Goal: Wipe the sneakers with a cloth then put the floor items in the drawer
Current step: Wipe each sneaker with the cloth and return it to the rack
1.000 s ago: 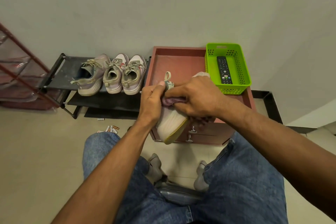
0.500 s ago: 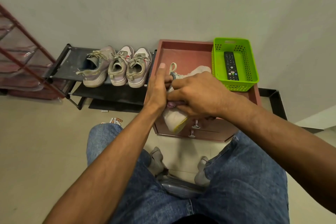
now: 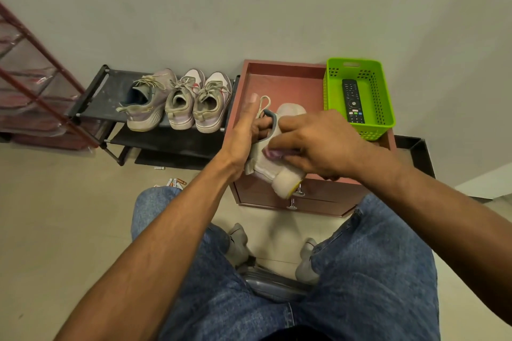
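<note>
1. The left hand (image 3: 243, 133) holds a pale sneaker (image 3: 274, 163) in the air over the front edge of the reddish drawer unit (image 3: 279, 80). Its fingers are hooked into the shoe's opening and the thumb stands straight up beside the lace loop.
2. The sneaker is tilted, with its heel and thick white sole towards the camera and its toe pointing at the wall.
3. The right hand (image 3: 313, 141) presses a small purple cloth (image 3: 273, 153) against the sneaker's side, fingers curled over the cloth (only a fold of it shows beneath the fingertips).
4. Three more sneakers (image 3: 177, 102) stand side by side on the top tier of a black shoe rack (image 3: 110, 86), heels towards the camera. The rack is just left of the drawer unit.
5. A green basket (image 3: 379, 108) sits on the right part of the drawer unit's top and contains a black remote control (image 3: 352, 101).
6. Several small batteries (image 3: 176, 182) lie on the floor near the person's left knee, in front of the rack (their number cannot be told).
7. The two drawer fronts, each with a metal knob, appear closed; the sneaker partly hides the upper knob.
8. The person wears blue jeans and grey socks, and sits facing the unit.
</note>
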